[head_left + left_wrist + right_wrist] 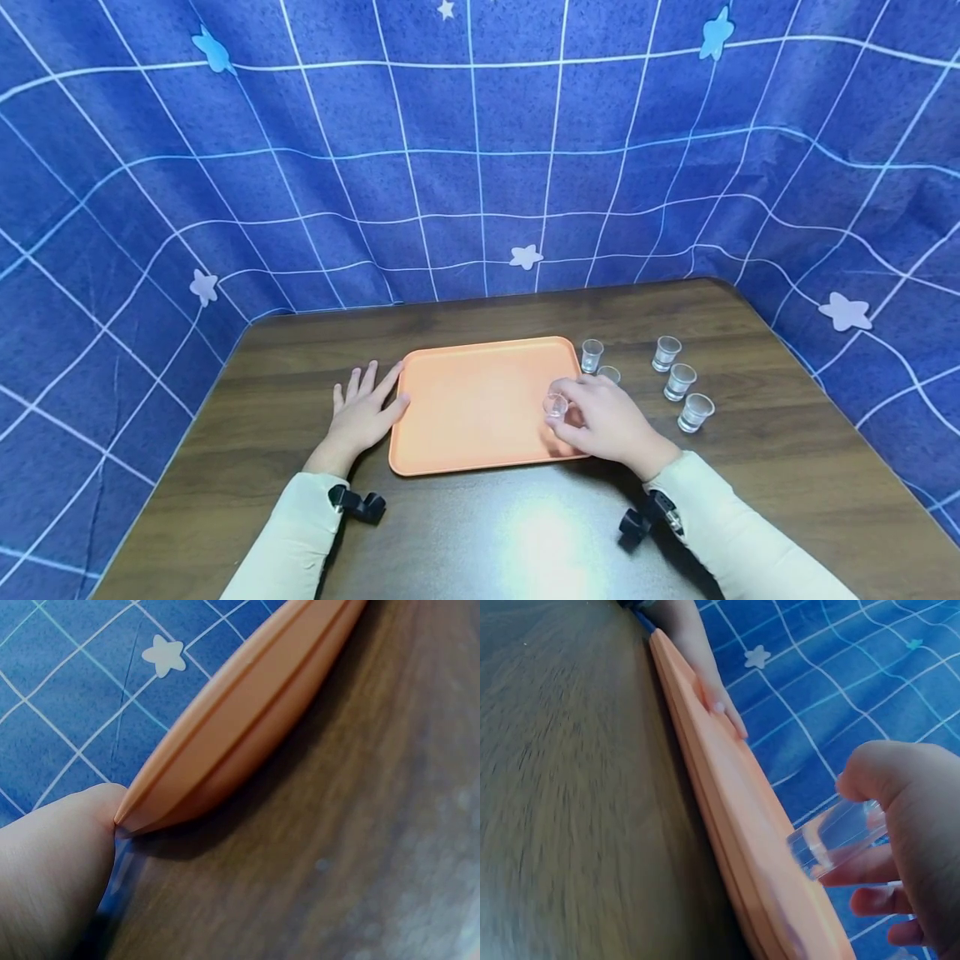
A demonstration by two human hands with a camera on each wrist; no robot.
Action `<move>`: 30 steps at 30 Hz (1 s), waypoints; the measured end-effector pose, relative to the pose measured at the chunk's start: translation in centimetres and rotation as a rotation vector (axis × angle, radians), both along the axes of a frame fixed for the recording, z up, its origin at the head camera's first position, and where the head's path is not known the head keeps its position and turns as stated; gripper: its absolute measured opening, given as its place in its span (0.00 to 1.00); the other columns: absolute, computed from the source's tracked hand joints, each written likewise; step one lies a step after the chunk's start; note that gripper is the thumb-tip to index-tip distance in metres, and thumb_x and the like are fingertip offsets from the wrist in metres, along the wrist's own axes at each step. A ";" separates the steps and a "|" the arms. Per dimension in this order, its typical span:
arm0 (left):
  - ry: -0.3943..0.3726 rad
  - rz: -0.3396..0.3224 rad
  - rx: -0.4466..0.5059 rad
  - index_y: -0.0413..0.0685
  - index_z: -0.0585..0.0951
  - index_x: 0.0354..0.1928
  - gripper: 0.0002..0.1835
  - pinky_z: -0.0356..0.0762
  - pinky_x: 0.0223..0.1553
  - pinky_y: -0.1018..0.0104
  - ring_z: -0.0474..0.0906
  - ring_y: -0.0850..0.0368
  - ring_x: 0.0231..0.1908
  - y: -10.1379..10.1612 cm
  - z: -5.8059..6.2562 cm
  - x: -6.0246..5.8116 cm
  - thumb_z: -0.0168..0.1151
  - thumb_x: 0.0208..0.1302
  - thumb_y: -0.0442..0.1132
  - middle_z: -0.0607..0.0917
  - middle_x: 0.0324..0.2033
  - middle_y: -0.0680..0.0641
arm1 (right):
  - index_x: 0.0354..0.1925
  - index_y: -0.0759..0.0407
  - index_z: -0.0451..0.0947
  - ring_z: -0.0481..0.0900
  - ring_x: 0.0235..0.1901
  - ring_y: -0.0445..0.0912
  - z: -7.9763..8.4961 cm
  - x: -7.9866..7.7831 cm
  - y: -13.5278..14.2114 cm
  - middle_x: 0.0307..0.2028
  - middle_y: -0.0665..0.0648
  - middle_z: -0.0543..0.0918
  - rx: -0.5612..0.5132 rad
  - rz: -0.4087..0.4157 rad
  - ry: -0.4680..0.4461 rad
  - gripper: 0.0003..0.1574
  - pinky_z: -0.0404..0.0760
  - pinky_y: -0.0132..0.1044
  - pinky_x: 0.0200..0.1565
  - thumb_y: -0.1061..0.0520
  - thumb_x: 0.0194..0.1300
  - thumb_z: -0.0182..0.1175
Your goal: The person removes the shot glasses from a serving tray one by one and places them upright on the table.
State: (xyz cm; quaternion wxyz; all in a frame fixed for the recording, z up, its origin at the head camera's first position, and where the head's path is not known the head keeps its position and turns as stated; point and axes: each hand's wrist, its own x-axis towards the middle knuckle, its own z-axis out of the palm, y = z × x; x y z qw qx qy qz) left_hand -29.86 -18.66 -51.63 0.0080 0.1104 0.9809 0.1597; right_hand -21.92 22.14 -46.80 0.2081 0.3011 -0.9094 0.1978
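An orange rectangular tray lies on the wooden table. My left hand rests at its left edge with fingers spread straight, the thumb touching the rim. Over the right part of the tray, my right hand pinches a small clear shot glass between thumb and fingers. In the right wrist view that glass is tilted, and I cannot tell whether it touches the tray. Just beyond the right hand stand two more shot glasses, one upright glass and one partly hidden glass.
Farther right on the table, three shot glasses stand in a slanting row: a far glass, a middle glass and a near glass. A blue curtain with white lines and stars hangs behind and around the table.
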 end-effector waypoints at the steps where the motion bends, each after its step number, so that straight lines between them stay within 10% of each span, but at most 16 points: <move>1: 0.000 0.000 0.000 0.70 0.52 0.81 0.39 0.25 0.67 0.25 0.35 0.29 0.77 0.0 0.0 0.0 0.35 0.72 0.73 0.46 0.79 0.36 | 0.44 0.50 0.80 0.77 0.34 0.47 0.1 0.1 0.3 0.21 0.46 0.77 0.007 -0.006 -0.003 0.19 0.76 0.48 0.42 0.42 0.60 0.67; 30: -0.001 -0.001 0.000 0.69 0.52 0.81 0.39 0.27 0.68 0.25 0.36 0.29 0.77 0.2 0.5 0.3 0.37 0.73 0.72 0.47 0.79 0.36 | 0.38 0.49 0.78 0.73 0.28 0.44 2.3 1.9 6.7 0.24 0.43 0.76 0.162 -0.144 -0.156 0.16 0.71 0.41 0.31 0.48 0.54 0.71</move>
